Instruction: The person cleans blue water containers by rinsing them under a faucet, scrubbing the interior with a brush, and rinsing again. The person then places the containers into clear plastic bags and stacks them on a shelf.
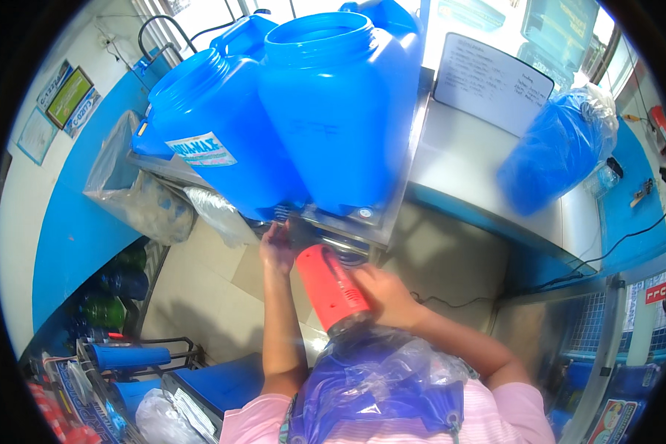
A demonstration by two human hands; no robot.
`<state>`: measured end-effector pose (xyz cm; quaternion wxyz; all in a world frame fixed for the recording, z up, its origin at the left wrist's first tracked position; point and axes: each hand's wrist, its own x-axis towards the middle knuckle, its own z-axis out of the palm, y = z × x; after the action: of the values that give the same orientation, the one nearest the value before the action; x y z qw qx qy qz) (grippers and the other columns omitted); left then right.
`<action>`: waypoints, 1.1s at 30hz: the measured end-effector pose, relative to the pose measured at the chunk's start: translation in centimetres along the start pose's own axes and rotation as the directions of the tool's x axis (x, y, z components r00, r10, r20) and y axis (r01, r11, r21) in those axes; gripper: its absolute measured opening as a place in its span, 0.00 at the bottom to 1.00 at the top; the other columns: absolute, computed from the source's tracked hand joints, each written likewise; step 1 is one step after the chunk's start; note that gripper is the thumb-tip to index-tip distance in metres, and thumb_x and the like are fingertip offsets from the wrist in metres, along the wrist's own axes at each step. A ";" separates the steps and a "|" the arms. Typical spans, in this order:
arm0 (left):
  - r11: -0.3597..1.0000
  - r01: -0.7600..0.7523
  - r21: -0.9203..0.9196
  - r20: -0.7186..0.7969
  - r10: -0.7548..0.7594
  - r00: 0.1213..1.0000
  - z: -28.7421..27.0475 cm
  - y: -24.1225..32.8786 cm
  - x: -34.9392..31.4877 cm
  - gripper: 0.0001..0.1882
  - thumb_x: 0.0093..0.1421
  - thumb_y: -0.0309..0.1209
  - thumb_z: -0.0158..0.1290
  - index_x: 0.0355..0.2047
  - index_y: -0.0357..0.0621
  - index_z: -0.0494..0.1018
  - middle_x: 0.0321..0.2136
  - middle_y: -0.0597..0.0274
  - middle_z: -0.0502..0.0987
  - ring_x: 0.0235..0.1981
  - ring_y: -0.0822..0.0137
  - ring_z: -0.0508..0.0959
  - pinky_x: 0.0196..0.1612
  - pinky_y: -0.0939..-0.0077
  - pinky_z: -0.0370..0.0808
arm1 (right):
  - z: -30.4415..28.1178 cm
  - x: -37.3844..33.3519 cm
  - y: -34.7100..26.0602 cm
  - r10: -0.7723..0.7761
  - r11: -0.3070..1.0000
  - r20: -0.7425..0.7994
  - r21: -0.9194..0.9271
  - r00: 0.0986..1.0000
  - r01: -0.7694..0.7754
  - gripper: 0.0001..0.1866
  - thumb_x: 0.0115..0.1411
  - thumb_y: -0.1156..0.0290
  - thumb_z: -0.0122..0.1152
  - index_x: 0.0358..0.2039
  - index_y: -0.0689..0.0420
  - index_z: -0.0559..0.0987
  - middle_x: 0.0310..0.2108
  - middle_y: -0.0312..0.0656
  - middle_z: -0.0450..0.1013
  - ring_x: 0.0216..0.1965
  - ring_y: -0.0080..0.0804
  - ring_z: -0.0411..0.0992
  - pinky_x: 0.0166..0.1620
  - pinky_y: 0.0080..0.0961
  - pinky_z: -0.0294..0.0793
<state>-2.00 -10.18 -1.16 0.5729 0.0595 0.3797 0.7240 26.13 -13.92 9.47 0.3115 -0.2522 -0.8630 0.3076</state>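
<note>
My right hand (379,294) is closed round the handle of a red heat gun (331,287), whose body lies in front of my chest and points toward the counter. My left hand (277,250) reaches up to the lower front edge of two big blue water jugs. Its fingers are bent around a small dark part under the jugs that I cannot make out. One open-mouthed blue jug (329,118) stands on the right, and a labelled blue jug (218,137) leans close beside it. A clear plastic bag (377,385) over blue-purple material covers my front.
The jugs rest on a metal-edged stand (403,192). On the right, a white counter (459,159) holds a whiteboard (492,83) and a bagged blue container (555,148). Clear plastic bags (144,200) hang at left. Blue seats (214,381) and racks stand below, left. A cord (459,301) trails right.
</note>
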 end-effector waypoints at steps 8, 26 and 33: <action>0.979 0.161 0.127 -0.291 -0.118 0.949 -13.3 -2.7 -1.0 0.20 0.63 0.36 0.40 0.53 0.43 0.65 0.49 0.55 0.74 0.50 0.58 0.71 0.52 0.61 0.65 | 3.2 1.4 -0.1 -0.105 0.986 0.150 -0.115 0.983 0.122 0.21 0.49 0.71 0.64 0.42 0.61 0.68 0.33 0.52 0.67 0.33 0.51 0.73 0.37 0.41 0.74; 0.968 0.063 0.244 -0.304 0.015 0.952 -8.9 -6.7 -3.9 0.20 0.65 0.35 0.40 0.55 0.43 0.66 0.48 0.60 0.73 0.50 0.62 0.72 0.51 0.66 0.65 | -2.8 -2.7 4.6 0.028 0.987 0.074 0.153 0.997 -0.039 0.27 0.44 0.68 0.69 0.45 0.59 0.71 0.33 0.54 0.70 0.35 0.51 0.73 0.39 0.40 0.73; 0.893 0.183 0.412 -0.384 -0.011 0.923 -2.7 -12.8 -4.1 0.18 0.62 0.38 0.45 0.50 0.46 0.70 0.42 0.65 0.78 0.45 0.65 0.75 0.47 0.68 0.66 | -17.0 -17.4 11.2 0.364 0.883 0.043 0.300 0.930 -0.360 0.28 0.43 0.68 0.76 0.46 0.61 0.78 0.40 0.42 0.78 0.41 0.22 0.74 0.50 0.26 0.73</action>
<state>8.03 -14.34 -9.57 0.4981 0.0297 0.6374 0.5872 52.49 -10.82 5.60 0.2900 -0.3604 -0.7409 0.4869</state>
